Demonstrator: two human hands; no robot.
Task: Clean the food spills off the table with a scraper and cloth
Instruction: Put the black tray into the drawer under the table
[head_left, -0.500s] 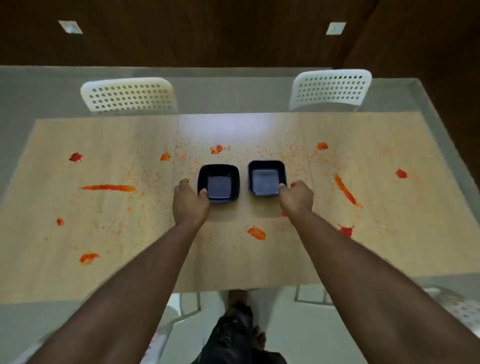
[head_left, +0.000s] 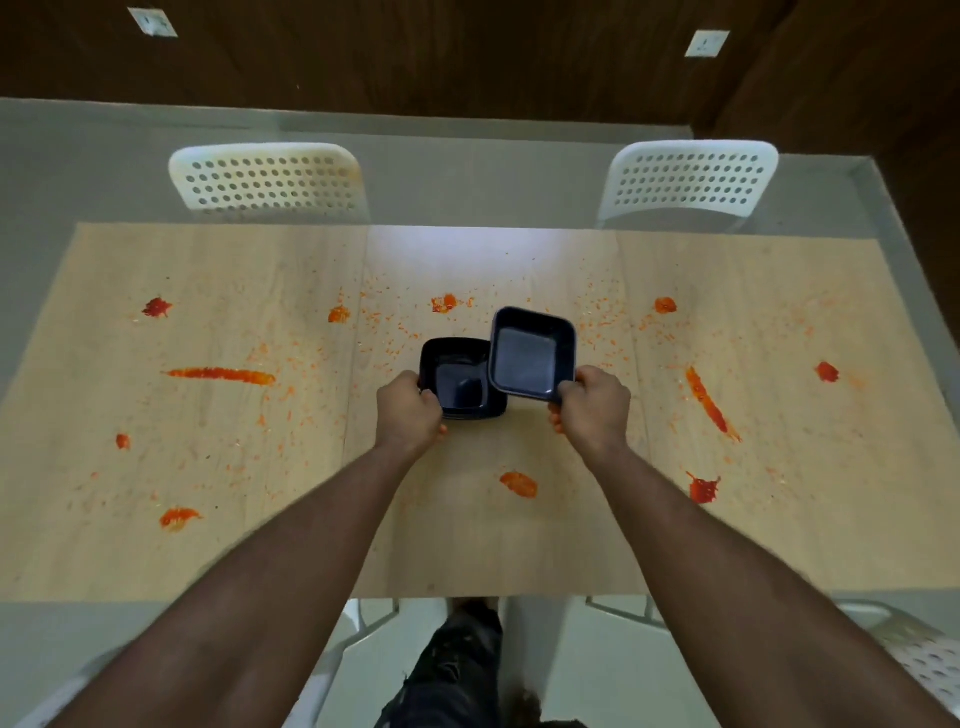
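left hand (head_left: 410, 415) grips left black dish (head_left: 460, 384) on table (head_left: 493, 545) | right hand (head_left: 592, 408) grips right black dish (head_left: 532, 353), tilted, overlapping the left one | orange-red spills (head_left: 221, 374) scattered around | no readable writing

Centre blocked, flanks open

2 black dishes (head_left: 462, 379) (head_left: 532, 353) and both hands (head_left: 410, 410) (head_left: 592, 402) fill the centre of the table (head_left: 493, 545); left and right stretches carry only flat red smears (head_left: 221, 374) (head_left: 706, 400), passable, while 2 white chairs (head_left: 267, 179) (head_left: 691, 179) stand along the far edge.
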